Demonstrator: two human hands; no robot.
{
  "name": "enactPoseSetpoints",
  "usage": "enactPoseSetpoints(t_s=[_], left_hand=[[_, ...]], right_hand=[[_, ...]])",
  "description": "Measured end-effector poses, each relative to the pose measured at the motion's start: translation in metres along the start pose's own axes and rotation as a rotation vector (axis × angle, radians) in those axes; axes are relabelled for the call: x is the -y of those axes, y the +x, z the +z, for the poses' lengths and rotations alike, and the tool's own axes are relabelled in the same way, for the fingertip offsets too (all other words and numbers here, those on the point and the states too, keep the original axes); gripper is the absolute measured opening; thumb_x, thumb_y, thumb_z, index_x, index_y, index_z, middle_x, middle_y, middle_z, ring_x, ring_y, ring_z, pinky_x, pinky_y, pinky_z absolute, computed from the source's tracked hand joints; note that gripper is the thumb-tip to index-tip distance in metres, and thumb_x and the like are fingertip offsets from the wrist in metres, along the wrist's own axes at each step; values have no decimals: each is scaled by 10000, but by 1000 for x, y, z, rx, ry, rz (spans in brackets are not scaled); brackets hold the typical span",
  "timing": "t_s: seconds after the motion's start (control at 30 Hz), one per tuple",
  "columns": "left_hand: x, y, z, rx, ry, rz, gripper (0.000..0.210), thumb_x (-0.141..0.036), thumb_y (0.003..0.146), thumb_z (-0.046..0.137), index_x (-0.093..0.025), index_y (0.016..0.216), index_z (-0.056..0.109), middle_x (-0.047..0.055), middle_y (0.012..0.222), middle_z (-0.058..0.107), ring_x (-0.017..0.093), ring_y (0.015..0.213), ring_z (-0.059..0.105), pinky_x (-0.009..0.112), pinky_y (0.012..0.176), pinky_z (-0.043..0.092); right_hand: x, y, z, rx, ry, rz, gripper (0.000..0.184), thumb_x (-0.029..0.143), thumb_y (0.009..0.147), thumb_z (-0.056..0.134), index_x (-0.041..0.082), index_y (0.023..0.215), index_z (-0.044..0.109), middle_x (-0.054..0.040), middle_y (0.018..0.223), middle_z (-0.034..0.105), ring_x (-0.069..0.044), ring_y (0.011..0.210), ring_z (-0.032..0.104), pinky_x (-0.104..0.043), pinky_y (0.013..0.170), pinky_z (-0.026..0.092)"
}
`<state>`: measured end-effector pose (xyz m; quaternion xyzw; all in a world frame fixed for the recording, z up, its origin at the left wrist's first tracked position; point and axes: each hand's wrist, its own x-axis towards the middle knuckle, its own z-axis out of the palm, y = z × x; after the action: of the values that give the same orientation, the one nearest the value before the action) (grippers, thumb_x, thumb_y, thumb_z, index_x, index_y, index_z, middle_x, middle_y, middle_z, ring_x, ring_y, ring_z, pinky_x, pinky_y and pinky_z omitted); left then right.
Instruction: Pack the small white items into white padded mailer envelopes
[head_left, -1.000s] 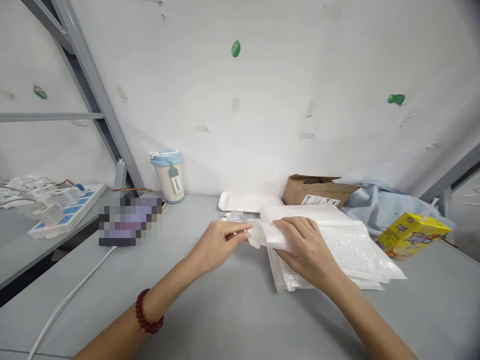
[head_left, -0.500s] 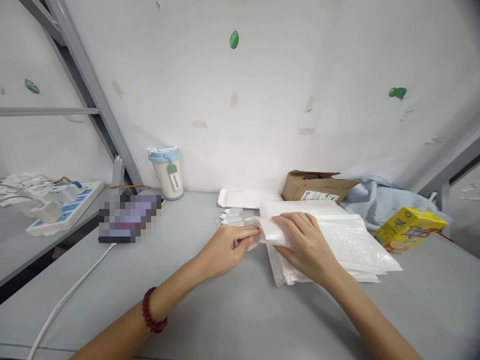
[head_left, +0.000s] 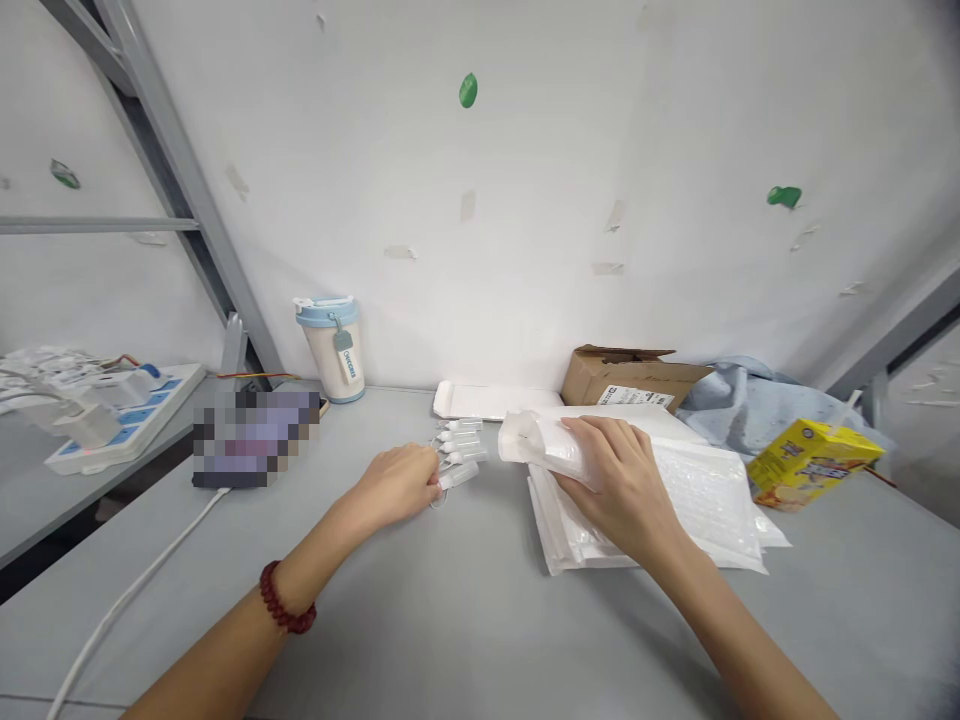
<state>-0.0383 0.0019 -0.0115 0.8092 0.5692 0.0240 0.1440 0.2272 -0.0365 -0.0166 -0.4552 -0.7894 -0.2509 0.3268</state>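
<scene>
My left hand (head_left: 397, 482) is closed at the near end of a row of small clear tubes. Its thumb and fingers pinch the white-capped end of the nearest small clear tube (head_left: 460, 474), which lies tilted from the others. Several like it (head_left: 465, 438) lie side by side just beyond, with thin loops at their caps. My right hand (head_left: 611, 475) grips a white bubble mailer (head_left: 551, 445), its mouth gaping toward the left. Beneath that hand lies a stack of white bubble mailers (head_left: 697, 500). What is inside the held mailer cannot be made out.
A flat white packet (head_left: 487, 402) and a cardboard box (head_left: 622, 375) stand along the wall. Blue cloth (head_left: 757, 405) and a yellow drink carton (head_left: 814, 463) are at right. On the left are a lidded cup (head_left: 334, 350), a pixelated phone (head_left: 255, 440) on a cable, and a power strip (head_left: 127, 420).
My left hand has left the mailer's mouth and moved left and down to the tubes, closing on one. My right hand keeps hold of the mailer, whose opening now faces left, uncovered.
</scene>
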Motion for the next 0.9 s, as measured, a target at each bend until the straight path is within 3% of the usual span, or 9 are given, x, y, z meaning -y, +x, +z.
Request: enactPoseSetpoints(t_s=[0.1, 0.3, 0.53, 0.9], left_hand=[[-2, 0, -2, 22, -90, 39, 118, -221, 708, 518, -196, 639, 610, 30, 708, 641, 177, 635, 555, 249, 521, 292], [-6, -6, -23, 13, -473, 106, 226, -375, 728, 574, -183, 665, 677, 1, 663, 619, 140, 615, 507, 234, 536, 324], [-9, -17, -40, -247, -773, 47, 264, -437, 724, 632, -181, 683, 686, -10, 619, 594, 104, 578, 460, 211, 515, 317], [-17, -18, -33, -480, -1052, 55, 225, -390, 716, 674, -168, 683, 672, -35, 565, 549, 77, 530, 444, 205, 516, 368]], right_hand=[[0, 0, 0, -3, 4, 3, 357, 250, 828, 539, 167, 1165, 455, -103, 1039, 556, -239, 960, 484, -373, 820, 367], [0, 0, 1, 18, -25, 25, 366, 259, 822, 549, 160, 1162, 459, -105, 1049, 552, -243, 966, 478, -379, 831, 362], [1, 0, 1, 29, -33, 38, 355, 225, 808, 539, 159, 1151, 472, -108, 1046, 551, -242, 973, 482, -384, 832, 370], [3, 0, 0, 27, 28, 10, 358, 182, 804, 526, 180, 1157, 463, -107, 1050, 547, -245, 972, 487, -394, 832, 371]])
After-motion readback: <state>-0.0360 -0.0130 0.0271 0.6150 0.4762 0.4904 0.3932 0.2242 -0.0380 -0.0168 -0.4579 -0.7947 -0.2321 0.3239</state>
